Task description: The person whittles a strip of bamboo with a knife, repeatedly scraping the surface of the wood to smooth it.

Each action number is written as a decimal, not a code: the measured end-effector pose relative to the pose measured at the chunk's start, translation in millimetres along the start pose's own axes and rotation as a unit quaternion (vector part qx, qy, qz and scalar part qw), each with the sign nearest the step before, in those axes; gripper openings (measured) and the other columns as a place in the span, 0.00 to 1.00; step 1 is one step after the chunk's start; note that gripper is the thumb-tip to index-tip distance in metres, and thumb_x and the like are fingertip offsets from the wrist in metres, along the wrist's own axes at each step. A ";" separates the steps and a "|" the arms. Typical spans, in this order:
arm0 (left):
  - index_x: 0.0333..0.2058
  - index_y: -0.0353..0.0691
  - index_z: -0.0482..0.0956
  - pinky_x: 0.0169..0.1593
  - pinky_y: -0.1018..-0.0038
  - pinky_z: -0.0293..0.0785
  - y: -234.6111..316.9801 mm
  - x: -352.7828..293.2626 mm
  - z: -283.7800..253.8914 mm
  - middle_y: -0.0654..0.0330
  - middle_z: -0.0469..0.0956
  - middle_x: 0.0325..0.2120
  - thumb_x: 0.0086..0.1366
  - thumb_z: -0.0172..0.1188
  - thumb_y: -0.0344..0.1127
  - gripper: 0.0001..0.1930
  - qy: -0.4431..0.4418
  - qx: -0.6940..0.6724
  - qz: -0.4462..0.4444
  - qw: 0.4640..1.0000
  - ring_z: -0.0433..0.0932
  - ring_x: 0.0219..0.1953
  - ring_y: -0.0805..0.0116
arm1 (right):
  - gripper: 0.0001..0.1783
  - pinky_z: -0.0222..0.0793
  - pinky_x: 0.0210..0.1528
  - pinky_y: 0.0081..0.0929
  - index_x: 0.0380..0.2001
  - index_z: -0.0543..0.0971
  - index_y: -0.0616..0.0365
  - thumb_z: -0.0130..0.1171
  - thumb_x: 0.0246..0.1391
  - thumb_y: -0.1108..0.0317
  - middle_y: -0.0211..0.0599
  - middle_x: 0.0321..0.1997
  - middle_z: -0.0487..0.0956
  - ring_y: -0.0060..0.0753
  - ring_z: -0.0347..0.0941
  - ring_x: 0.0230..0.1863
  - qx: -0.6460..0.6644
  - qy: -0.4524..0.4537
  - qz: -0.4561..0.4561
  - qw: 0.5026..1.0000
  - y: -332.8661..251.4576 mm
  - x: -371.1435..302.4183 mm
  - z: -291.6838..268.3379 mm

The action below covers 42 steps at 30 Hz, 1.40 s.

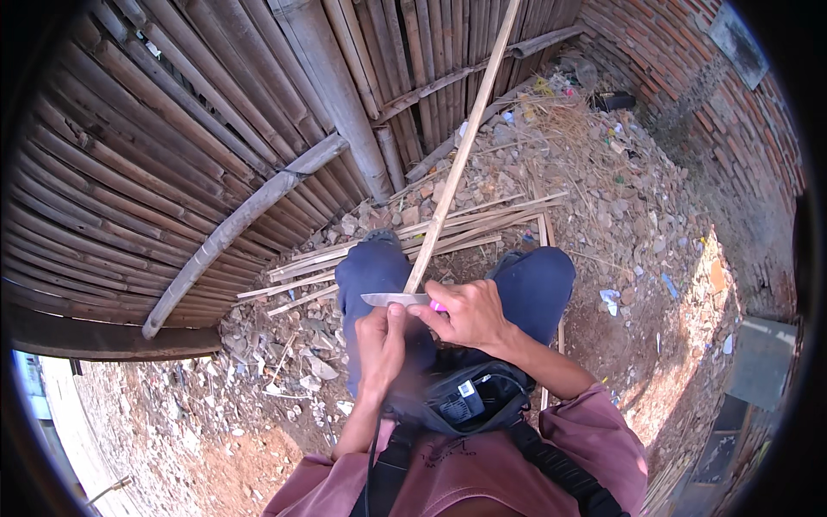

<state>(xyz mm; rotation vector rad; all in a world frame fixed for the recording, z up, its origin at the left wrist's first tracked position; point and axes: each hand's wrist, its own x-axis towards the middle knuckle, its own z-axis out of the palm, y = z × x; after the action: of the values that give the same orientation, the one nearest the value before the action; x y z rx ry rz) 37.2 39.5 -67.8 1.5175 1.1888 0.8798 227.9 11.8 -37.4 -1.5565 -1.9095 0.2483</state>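
Note:
My right hand (472,315) is closed round the pink handle (438,306) of a small knife (389,299), whose silver blade points left. A long, pale bamboo strip (455,177) slants up and away, its near end at the blade between my knees. My left hand (377,343) is closed at that near end, its thumb against the lower edge of the blade. The fingers hide how the strip's tip is gripped.
Several cut strips (482,226) lie in a pile beyond my knees. Rubble (603,198) and litter cover the ground. A bamboo wall (198,103) rises on the left, a brick wall (749,138) on the right. An open black bag (469,398) sits at my waist.

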 end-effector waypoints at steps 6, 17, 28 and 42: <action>0.40 0.31 0.84 0.27 0.74 0.64 3.8 1.5 6.4 0.63 0.75 0.19 0.76 0.61 0.45 0.18 0.028 0.005 0.075 0.997 0.68 0.23 0.79 | 0.23 0.71 0.18 0.42 0.28 0.80 0.53 0.64 0.63 0.44 0.38 0.19 0.82 0.45 0.80 0.17 -0.005 0.025 0.009 1.000 4.1 2.4 -2.5; 0.36 0.33 0.85 0.24 0.75 0.57 6.5 -3.2 -4.1 0.66 0.69 0.14 0.72 0.67 0.38 0.12 0.020 0.046 0.006 0.999 0.62 0.19 0.80 | 0.25 0.62 0.20 0.43 0.28 0.79 0.60 0.58 0.69 0.48 0.45 0.13 0.72 0.54 0.73 0.15 -0.062 0.177 0.160 0.969 64.0 40.6 -55.8; 0.34 0.33 0.81 0.22 0.79 0.57 14.4 6.7 -25.0 0.72 0.62 0.14 0.85 0.41 0.48 0.28 -0.122 -0.114 -0.103 0.981 0.61 0.16 0.83 | 0.19 0.55 0.28 0.21 0.47 0.79 0.61 0.57 0.72 0.53 0.18 0.25 0.68 0.12 0.59 0.26 0.415 0.056 0.157 0.894 54.0 40.0 -38.1; 0.51 0.33 0.77 0.25 0.79 0.66 47.9 11.3 -20.4 0.67 0.70 0.21 0.80 0.55 0.39 0.14 -0.177 -0.081 -0.029 0.980 0.68 0.20 0.81 | 0.17 0.66 0.34 0.16 0.47 0.85 0.64 0.63 0.71 0.59 0.26 0.34 0.81 0.13 0.71 0.32 0.526 -0.009 0.159 0.836 48.4 69.1 -31.9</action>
<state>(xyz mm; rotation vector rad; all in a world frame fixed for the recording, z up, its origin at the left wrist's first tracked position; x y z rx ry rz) 33.4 53.6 -16.7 1.4278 0.8748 0.6195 280.1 81.3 -13.2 -1.0340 -1.1005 1.2227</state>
